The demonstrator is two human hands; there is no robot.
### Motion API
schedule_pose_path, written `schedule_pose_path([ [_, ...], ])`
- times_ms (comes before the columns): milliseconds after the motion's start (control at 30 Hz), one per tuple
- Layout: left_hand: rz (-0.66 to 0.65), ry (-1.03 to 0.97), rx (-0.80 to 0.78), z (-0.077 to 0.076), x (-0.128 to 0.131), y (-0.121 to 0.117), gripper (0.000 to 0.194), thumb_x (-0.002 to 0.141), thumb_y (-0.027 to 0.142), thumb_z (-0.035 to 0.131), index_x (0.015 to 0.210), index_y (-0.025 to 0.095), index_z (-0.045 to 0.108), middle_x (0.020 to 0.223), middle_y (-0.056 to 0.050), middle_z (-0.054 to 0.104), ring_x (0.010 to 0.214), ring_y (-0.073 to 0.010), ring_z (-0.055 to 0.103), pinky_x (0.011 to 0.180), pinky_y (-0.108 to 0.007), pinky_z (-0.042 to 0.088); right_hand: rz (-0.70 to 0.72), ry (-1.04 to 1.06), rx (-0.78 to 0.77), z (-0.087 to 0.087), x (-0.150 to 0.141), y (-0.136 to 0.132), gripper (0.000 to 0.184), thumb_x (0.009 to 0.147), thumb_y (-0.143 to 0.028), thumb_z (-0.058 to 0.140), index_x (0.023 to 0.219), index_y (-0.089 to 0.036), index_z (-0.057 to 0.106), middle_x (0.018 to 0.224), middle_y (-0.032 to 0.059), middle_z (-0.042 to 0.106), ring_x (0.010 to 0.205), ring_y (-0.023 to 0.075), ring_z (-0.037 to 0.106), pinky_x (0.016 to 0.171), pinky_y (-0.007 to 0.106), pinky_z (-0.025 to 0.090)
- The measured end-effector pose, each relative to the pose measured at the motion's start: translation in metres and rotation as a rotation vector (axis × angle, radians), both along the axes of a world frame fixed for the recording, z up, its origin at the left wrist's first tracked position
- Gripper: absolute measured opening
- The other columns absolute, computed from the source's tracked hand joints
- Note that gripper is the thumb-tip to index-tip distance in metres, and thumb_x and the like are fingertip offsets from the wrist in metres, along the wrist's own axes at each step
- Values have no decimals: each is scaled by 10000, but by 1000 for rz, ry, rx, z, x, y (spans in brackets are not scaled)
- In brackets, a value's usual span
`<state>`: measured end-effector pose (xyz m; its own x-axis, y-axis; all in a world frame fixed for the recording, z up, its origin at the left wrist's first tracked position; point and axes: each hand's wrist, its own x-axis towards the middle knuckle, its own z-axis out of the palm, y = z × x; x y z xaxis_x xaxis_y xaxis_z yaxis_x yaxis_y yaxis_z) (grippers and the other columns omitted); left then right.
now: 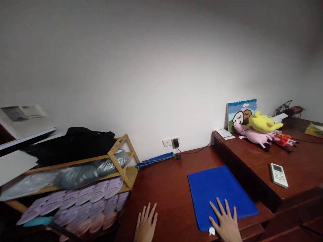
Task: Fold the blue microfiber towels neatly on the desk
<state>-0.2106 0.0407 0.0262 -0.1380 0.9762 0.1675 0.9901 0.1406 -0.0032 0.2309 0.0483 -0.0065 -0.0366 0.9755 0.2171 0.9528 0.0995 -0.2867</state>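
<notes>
My right hand (225, 220) lies with spread fingers over the near edge of a blue rectangular mat (219, 190). It holds nothing. A small white scrap (211, 231) sits by the mat's near edge, just left of that hand's thumb. Left of the mat, my left hand (146, 223) rests on the reddish-brown wooden desk (168, 191), its fingers extended and nothing in them. Both wrists are cut off by the bottom of the view.
On the left stands a wooden rack (126, 168) with lilac slippers (83, 198) and a black bag (75, 143). Along the wall lies a rolled blue cloth (156, 159) beside a plugged-in black adapter (176, 143). The raised right surface bears plush toys (257, 136) and a white remote (279, 175).
</notes>
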Motion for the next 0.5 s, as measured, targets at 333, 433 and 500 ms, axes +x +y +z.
schedule_pose_path([
  [333,2,-83,-22,-9,-5,2,552,1020,425,375,1562,350,445,1664,10,403,1549,-268,343,1264,-544,298,19,-82,-159,22,4,144,628,957,-699,399,1555,-512,362,1702,-48,314,1574,407,195,1200,757,114],
  [433,-1,-95,-33,-12,-9,3,545,1008,406,398,1546,360,470,1650,16,423,1536,-278,371,1257,-552,319,13,-103,-188,24,3,183,627,967,-691,379,1566,-515,331,1719,-47,274,1580,401,171,1196,756,100],
  [500,-1,-91,-40,-16,-13,5,538,1003,406,397,1533,369,487,1644,26,428,1530,-284,384,1250,-557,331,8,-109,-209,25,2,204,636,968,-700,364,1574,-514,315,1725,-47,256,1583,402,154,1197,754,89],
])
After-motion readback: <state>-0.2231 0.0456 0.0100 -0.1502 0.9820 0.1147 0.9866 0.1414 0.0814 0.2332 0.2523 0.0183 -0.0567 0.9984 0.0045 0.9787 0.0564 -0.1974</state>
